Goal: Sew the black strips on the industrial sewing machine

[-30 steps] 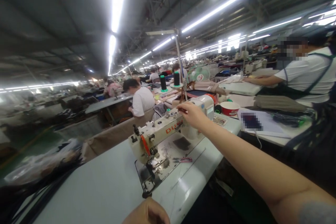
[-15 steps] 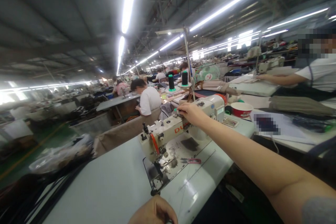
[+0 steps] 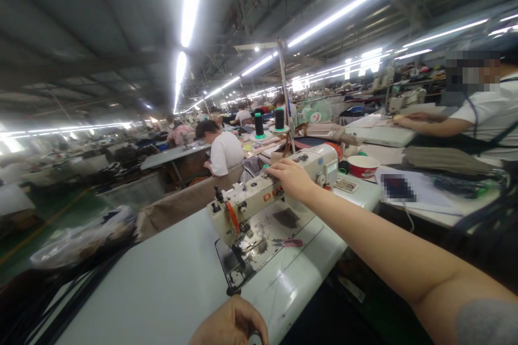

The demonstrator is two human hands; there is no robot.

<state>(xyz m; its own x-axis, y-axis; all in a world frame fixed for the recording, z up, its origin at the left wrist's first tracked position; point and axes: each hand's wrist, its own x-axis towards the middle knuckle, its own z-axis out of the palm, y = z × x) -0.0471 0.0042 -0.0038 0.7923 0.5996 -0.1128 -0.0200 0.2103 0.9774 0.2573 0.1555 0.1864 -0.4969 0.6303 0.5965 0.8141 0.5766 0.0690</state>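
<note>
A white sewing machine [image 3: 238,202] with orange lettering stands on a pale table. My right hand [image 3: 293,178] reaches over the top of its arm, fingertips together beside a small green-topped spool [image 3: 266,166]; what they pinch is hidden. At the bottom edge, my left hand [image 3: 230,323] is curled closed round a small round metal piece [image 3: 256,339], only partly visible. Pink-handled thread snips [image 3: 288,242] lie on the machine bed, below my right forearm and apart from both hands.
Two black thread cones [image 3: 279,119] stand behind the machine. A red and white bowl [image 3: 363,167] and a small tray [image 3: 346,185] are to the right. Dark fabric strips [image 3: 87,291] and a plastic bag [image 3: 83,237] lie at left. Co-workers sit ahead [image 3: 224,152] and at right [image 3: 485,105].
The view has shifted slightly, so the scene sits a little further left. My right hand stays at the machine's top, its fingers lying flatter. More of the metal piece shows in my left hand.
</note>
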